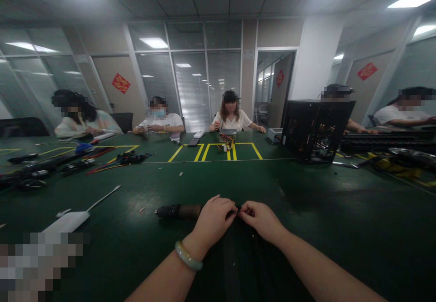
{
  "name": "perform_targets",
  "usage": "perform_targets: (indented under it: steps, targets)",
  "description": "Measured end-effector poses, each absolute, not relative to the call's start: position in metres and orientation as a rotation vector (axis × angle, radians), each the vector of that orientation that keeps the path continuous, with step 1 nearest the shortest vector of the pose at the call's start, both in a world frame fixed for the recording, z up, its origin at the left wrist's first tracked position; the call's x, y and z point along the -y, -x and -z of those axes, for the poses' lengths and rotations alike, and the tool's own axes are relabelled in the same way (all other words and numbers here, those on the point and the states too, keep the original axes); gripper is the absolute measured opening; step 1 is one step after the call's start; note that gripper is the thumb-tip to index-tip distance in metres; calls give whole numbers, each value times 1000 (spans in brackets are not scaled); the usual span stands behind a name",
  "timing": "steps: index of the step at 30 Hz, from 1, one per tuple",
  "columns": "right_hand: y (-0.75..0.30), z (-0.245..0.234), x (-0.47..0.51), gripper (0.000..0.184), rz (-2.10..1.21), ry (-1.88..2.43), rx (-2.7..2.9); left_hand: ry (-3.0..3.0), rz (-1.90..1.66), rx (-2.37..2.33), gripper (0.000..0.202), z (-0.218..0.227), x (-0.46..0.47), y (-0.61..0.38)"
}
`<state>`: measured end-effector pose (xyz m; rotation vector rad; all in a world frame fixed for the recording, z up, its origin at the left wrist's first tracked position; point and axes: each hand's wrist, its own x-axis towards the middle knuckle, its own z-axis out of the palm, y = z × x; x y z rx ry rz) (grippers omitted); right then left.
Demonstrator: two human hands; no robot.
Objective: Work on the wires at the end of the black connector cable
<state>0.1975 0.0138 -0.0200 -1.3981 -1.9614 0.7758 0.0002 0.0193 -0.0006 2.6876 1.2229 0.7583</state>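
Note:
My left hand [215,218] and my right hand [261,220] are close together over the green tabletop, fingertips nearly meeting. Both are closed in a pinch, and what lies between the fingers is too small to make out. Behind my left hand lies a dark, cylindrical tool with a brownish grip [189,211], its narrow tip pointing left. It looks like an electric screwdriver, and its right end is hidden by my hands. A greenish bangle [188,256] circles my left wrist.
A white-handled tool with a thin metal shaft [104,199] lies at left. Cable bundles [131,157] are farther back. A black computer case [308,131] stands back right, beside a grey metal box [274,135]. Several people sit around the green table [306,197], marked with yellow tape [257,151].

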Motion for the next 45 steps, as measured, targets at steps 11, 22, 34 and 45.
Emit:
perform_targets:
  steps: [11, 22, 34, 45]
  targets:
    - [-197, 20, -15, 15, -786, 1434, 1966, -2655, -738, -1292, 9, -1, -18, 0]
    - [-197, 21, -14, 16, -785, 1422, 1964, -2651, -781, -1297, 11, -2, -15, -1]
    - [-197, 19, -13, 15, -805, 1424, 1950, -2662, -748, -1302, 13, -1, -16, 0]
    - [-198, 22, -15, 16, -793, 1405, 1964, -2655, -789, -1295, 12, 1, -17, -1]
